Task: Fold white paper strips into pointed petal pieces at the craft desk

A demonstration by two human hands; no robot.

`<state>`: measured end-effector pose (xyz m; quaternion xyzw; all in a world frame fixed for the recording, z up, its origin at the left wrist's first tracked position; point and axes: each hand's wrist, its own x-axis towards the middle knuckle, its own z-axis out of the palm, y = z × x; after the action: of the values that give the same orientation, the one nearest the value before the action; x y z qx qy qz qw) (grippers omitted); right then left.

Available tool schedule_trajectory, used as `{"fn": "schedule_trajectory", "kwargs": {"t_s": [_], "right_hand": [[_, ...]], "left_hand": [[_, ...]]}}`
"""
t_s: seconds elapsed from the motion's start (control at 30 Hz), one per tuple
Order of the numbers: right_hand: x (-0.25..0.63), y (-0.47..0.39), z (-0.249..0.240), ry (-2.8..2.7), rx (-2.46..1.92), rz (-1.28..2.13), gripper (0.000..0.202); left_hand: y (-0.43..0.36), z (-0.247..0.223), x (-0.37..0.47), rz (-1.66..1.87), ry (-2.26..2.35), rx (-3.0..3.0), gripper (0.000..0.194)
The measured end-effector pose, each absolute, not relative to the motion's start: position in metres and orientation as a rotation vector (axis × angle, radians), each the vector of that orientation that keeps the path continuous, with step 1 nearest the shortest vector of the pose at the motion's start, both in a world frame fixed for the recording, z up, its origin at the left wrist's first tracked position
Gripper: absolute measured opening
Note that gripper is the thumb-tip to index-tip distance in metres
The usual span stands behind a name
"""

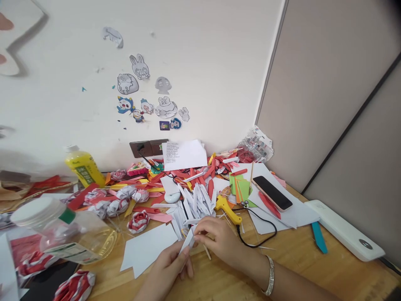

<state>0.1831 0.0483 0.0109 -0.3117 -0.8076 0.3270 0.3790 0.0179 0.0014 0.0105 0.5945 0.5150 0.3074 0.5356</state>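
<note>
Both hands meet over the front of the wooden table around a narrow folded white paper strip [188,240]. My left hand [173,261] pinches its lower end between thumb and fingers. At the upper end, my right hand [216,239], with a bracelet on the wrist, pinches the strip with thumb and forefinger. Just beyond them lies a heap of folded white paper strips [200,202]. A white paper sheet [147,246] rests left of my left hand. The yellow glue gun [228,210] lies beyond my right hand, its black cord curving to the right.
Red-and-white paper rosettes [138,221] and a clear plastic jar [81,238] occupy the left. A yellow bottle [84,167] stands by the wall. To the right are a phone [272,192] on white sheets, a teal strip [318,237] and a long white device [344,230].
</note>
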Motion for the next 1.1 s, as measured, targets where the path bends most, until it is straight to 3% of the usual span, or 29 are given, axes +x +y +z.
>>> {"fn": "schedule_trajectory", "kwargs": {"t_s": [0.87,1.1], "right_hand": [[0.172,0.043,0.001,-1.892,-0.886,1.158,0.008],[0.169,0.041,-0.005,-1.754,-0.871,1.301,0.022]], "left_hand": [[-0.001,0.006,0.022,0.743,1.368,1.521,0.037],[0.0,0.005,0.023,0.74,1.372,1.508,0.036]]}}
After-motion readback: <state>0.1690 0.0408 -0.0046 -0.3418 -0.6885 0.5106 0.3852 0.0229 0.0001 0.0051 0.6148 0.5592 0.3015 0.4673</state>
